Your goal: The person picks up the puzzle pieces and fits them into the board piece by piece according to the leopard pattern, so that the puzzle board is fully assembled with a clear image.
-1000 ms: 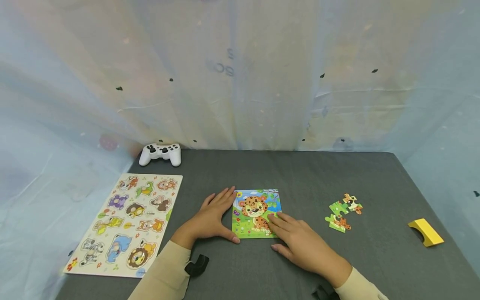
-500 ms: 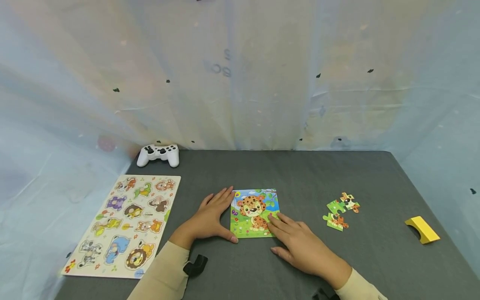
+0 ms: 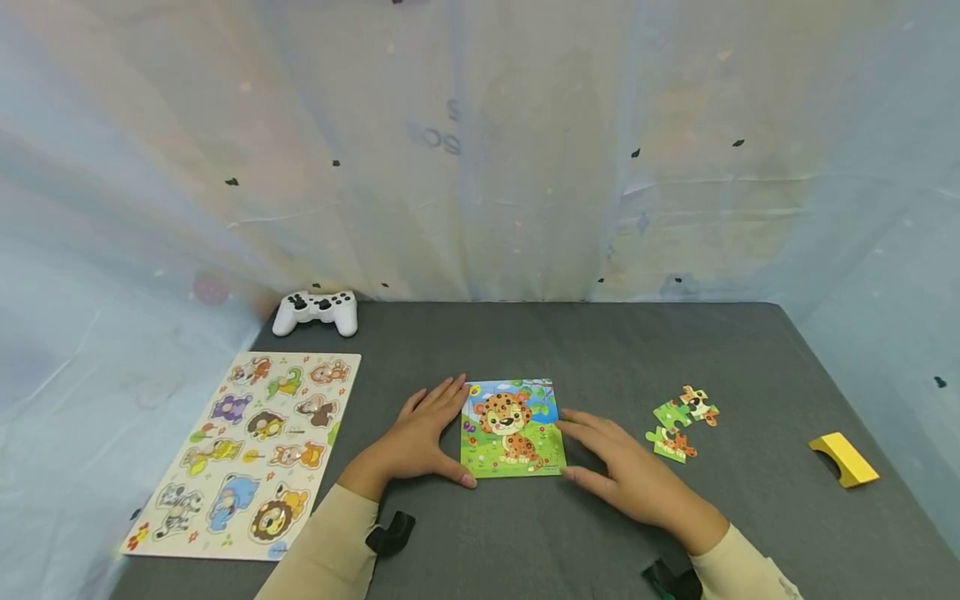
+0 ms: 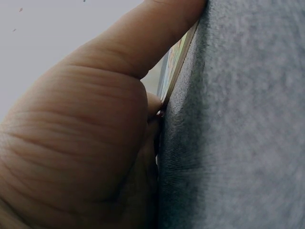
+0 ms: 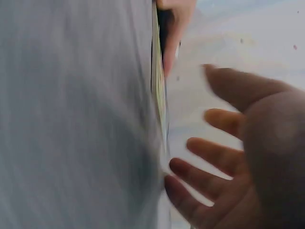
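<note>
Fingers of the left hand [image 3: 420, 439] and right hand [image 3: 628, 464] were extended, gripping nothing. On the grey table [image 3: 615, 350], the animal puzzle board [image 3: 258, 400] seemed fully filled. The leopard picture board [image 3: 512, 427], lying between both hands, looked whole; joining the loose jigsaw pieces [image 3: 673, 414] at its right was probably left. Backdrop marks [image 3: 441, 138] were too faint for sure reading, and no brand was legible.

Pale, blotchy sheeting [image 3: 525, 183] rises behind and beside a dark grey table [image 3: 592, 350].
</note>
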Tool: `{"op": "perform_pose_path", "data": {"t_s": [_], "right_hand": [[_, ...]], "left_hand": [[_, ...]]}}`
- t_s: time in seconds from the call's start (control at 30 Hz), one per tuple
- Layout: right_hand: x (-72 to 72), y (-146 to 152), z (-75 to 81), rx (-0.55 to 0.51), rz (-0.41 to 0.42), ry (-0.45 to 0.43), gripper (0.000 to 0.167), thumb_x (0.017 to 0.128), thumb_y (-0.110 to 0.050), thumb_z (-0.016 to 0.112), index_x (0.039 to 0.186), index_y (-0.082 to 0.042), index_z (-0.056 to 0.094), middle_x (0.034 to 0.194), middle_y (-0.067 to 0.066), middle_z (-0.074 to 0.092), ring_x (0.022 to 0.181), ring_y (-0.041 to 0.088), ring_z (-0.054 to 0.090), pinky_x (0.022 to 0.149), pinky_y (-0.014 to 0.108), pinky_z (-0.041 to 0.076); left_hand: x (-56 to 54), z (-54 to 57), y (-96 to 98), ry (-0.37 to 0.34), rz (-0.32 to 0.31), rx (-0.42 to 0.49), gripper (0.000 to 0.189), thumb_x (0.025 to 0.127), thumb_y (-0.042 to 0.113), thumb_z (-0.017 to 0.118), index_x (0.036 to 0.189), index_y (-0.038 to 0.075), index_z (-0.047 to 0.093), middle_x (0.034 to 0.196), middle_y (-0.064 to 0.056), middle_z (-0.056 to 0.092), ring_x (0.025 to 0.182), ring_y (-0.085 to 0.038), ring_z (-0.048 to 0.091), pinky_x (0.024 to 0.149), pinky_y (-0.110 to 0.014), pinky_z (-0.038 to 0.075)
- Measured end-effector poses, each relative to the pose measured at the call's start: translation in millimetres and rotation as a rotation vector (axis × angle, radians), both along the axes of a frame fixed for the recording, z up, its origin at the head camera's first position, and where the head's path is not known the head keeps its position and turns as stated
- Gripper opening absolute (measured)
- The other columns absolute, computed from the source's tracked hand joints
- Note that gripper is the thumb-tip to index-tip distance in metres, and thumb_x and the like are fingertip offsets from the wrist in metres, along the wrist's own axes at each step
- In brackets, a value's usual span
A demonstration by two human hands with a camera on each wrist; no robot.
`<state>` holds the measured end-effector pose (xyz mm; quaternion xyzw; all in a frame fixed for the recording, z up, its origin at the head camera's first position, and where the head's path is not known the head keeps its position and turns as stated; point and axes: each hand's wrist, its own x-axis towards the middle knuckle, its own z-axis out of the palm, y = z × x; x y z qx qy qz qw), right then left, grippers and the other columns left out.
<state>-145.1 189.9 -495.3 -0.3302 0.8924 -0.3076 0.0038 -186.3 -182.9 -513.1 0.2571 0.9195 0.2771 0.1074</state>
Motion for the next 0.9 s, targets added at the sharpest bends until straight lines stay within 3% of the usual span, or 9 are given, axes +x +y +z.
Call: {"op": "perform_pose_path", "data": {"t_s": [0.2, 0.27, 0.4, 0.53, 0.7, 0.9], "right_hand": [[-20.2, 35.6, 2.7, -0.232, -0.102, -0.037, 0.057, 0.106, -0.022, 0.077, 0.160, -0.017, 0.057, 0.155, 0.007, 0.059, 0.134, 0.030, 0.061, 0.095, 0.045, 0.059], [-25.5, 49.3, 2.9, -0.307, -0.120, -0.066, 0.056, 0.108, -0.014, 0.073, 0.161, -0.015, 0.054, 0.153, 0.010, 0.060, 0.128, 0.032, 0.064, 0.089, 0.037, 0.059], [-33.3, 76.2, 4.7, -0.435, -0.145, -0.110, 0.053, 0.113, -0.004, 0.059, 0.164, -0.008, 0.048, 0.151, 0.017, 0.059, 0.128, 0.027, 0.065, 0.092, 0.024, 0.055], [-38.3, 97.5, 6.8, -0.519, -0.183, -0.117, 0.049, 0.117, -0.004, 0.045, 0.166, -0.007, 0.046, 0.148, 0.021, 0.061, 0.125, 0.018, 0.066, 0.092, 0.024, 0.055], [-40.1, 118.4, 7.0, -0.601, -0.233, -0.151, 0.046, 0.121, -0.012, 0.035, 0.165, -0.005, 0.046, 0.147, 0.013, 0.063, 0.126, 0.017, 0.065, 0.093, 0.026, 0.054], [-43.9, 137.0, -0.8, -0.684, -0.185, -0.194, 0.049, 0.121, -0.016, 0.030, 0.167, -0.005, 0.043, 0.150, 0.009, 0.062, 0.130, 0.019, 0.063, 0.098, 0.024, 0.053]], "left_hand": [[0.6, 0.1, 1.1, 0.003, 0.000, -0.005, 0.145, 0.069, 0.074, 0.094, 0.176, 0.012, 0.018, 0.182, -0.003, 0.007, 0.166, -0.023, 0.003, 0.128, -0.059, 0.000], [0.6, -0.6, 1.0, 0.002, 0.001, -0.006, 0.145, 0.069, 0.073, 0.094, 0.176, 0.012, 0.018, 0.182, -0.003, 0.007, 0.166, -0.023, 0.003, 0.128, -0.059, 0.000], [0.8, -0.4, 1.6, 0.007, 0.002, -0.006, 0.145, 0.069, 0.073, 0.094, 0.176, 0.012, 0.018, 0.182, -0.004, 0.007, 0.166, -0.024, 0.003, 0.128, -0.060, 0.000], [1.9, 1.0, 1.8, 0.012, -0.001, 0.005, 0.144, 0.069, 0.073, 0.094, 0.175, 0.011, 0.020, 0.182, -0.005, 0.008, 0.166, -0.026, 0.004, 0.127, -0.062, 0.000], [2.1, 2.1, 2.3, 0.016, -0.003, 0.003, 0.144, 0.069, 0.073, 0.095, 0.175, 0.011, 0.020, 0.182, -0.004, 0.009, 0.166, -0.026, 0.005, 0.127, -0.061, 0.000], [2.1, 1.7, 1.9, 0.003, 0.002, -0.006, 0.145, 0.069, 0.073, 0.094, 0.176, 0.013, 0.017, 0.182, -0.002, 0.006, 0.166, -0.021, 0.002, 0.128, -0.057, -0.001]]}}
